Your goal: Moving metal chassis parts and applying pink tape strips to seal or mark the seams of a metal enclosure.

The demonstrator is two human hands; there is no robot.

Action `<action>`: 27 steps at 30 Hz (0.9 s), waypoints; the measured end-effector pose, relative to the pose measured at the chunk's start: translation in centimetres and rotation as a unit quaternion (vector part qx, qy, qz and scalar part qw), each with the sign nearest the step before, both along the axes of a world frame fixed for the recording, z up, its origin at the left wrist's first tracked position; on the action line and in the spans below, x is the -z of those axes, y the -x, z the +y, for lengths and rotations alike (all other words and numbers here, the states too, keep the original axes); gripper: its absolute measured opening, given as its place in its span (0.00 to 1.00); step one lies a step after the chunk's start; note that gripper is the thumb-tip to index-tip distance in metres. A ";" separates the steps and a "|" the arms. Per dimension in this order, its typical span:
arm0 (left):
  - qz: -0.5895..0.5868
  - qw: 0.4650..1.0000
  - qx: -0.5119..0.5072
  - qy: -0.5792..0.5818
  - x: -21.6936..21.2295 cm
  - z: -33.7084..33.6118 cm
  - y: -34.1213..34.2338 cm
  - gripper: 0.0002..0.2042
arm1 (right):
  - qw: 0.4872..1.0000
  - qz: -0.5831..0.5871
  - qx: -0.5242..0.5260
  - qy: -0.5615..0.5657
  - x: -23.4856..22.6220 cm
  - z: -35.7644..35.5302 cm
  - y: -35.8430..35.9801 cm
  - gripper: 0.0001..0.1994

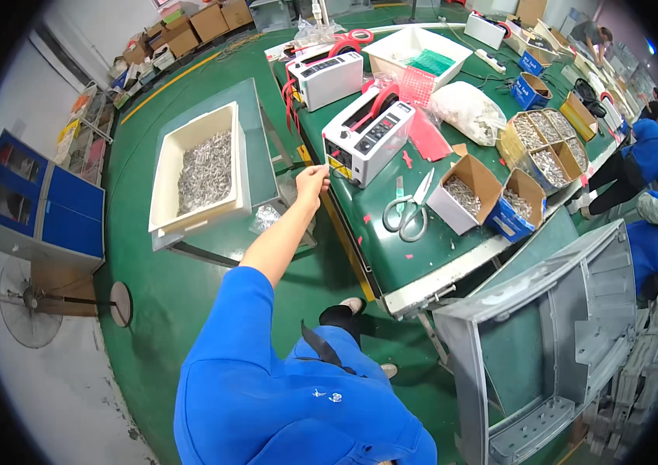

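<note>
My left hand (pixel 312 183) reaches out to the table's left edge, fingers closed together. It is at the front end of a white and black tape dispenser (pixel 367 133) that carries a roll of red tape (pixel 379 105). Whatever the fingers pinch, if anything, is too small to make out. To the right of the dispenser lie large grey-handled scissors (pixel 410 213) and a small teal-handled tool (pixel 400 192). Red pieces of tape (pixel 408 159) are scattered on the green tabletop (pixel 371 244). My right hand is out of view.
Left of me, a cream tub (pixel 160 194) of small metal parts stands on a side table. Open boxes of parts (pixel 464 194) line the table's right side. A second dispenser (pixel 327 77) stands behind. A grey metal frame (pixel 468 364) is at lower right; co-workers (pixel 646 151) are beyond.
</note>
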State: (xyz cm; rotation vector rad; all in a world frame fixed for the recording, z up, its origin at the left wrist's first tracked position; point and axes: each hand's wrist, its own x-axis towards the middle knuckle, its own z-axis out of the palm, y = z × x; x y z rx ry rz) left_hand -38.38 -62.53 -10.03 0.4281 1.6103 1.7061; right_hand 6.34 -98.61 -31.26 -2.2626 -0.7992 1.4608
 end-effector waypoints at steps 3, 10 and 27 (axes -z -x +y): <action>-0.061 0.997 0.010 0.053 0.0 3.6 1.8 0.07 | 0.999 -0.025 0.021 0.025 0.6 -0.6 1.6 0.14; -0.106 0.984 0.066 0.124 -0.5 5.4 4.0 0.07 | 0.995 -0.051 0.049 0.063 0.3 -1.2 4.4 0.13; -0.115 0.979 0.147 0.086 0.8 5.6 5.4 0.08 | 0.993 -0.073 0.044 0.077 2.3 -5.5 4.9 0.11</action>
